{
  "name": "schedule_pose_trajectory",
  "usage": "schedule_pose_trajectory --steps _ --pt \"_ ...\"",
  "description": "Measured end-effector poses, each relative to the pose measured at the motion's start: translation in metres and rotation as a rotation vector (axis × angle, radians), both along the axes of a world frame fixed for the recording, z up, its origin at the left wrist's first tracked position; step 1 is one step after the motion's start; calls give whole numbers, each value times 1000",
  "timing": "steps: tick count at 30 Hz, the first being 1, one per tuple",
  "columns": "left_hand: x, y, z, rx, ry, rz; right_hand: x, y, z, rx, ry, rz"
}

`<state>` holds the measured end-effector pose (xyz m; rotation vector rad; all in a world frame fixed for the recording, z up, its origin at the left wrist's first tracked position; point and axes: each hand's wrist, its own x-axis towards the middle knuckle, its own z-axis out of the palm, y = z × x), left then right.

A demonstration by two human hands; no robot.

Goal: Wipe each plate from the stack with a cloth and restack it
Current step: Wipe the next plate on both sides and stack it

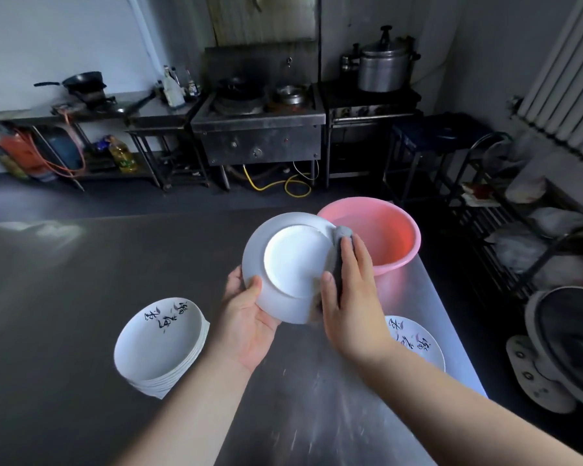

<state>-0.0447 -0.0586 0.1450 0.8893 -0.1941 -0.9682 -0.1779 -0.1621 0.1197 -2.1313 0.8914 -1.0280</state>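
I hold a white plate tilted up above the steel table, its underside facing me. My left hand grips its lower left rim, thumb on the back. My right hand holds a grey cloth against the plate's right edge, fingers over the cloth, thumb on the plate's back. A stack of several white plates with black writing stands at the left on the table. Another patterned plate lies at the right, partly hidden by my right forearm.
A pink plastic basin stands just behind the held plate near the table's right edge. The steel table stretches to the left. Beyond it are stoves, pots and a pressure cooker. A rack and a fan stand on the floor at the right.
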Motion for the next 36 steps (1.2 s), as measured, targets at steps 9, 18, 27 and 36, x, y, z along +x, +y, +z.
schedule_pose_trajectory --steps 9,18,27,36 --pt "32 18 22 89 -57 -251 -28 -25 27 -16 -169 234" --pt "15 23 5 53 -69 -94 -29 19 -14 -59 24 150" --pt "-7 9 4 -39 41 -27 -14 -6 -6 -34 100 87" --pt "-18 5 7 -17 -58 -245 -23 13 -15 88 -212 -34"
